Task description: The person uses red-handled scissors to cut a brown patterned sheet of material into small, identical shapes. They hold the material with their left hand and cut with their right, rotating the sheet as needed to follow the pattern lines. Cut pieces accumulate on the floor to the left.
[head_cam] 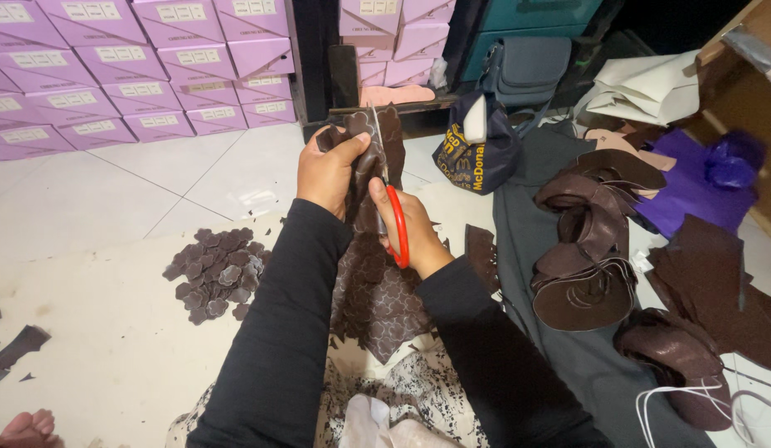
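Note:
My left hand grips the upper part of a dark brown sheet marked with flower outlines, which hangs down over my lap. My right hand holds red-handled scissors, fingers through the loops, the blades pointing up along the sheet's top edge beside my left thumb. Both arms wear black sleeves. A heap of cut brown flower-shaped pieces lies on the pale floor mat to my left.
Stacked lilac boxes line the back left. Curled brown offcuts and brown sheets lie on a grey cloth at right. A dark blue bag stands behind my hands. Purple material lies far right.

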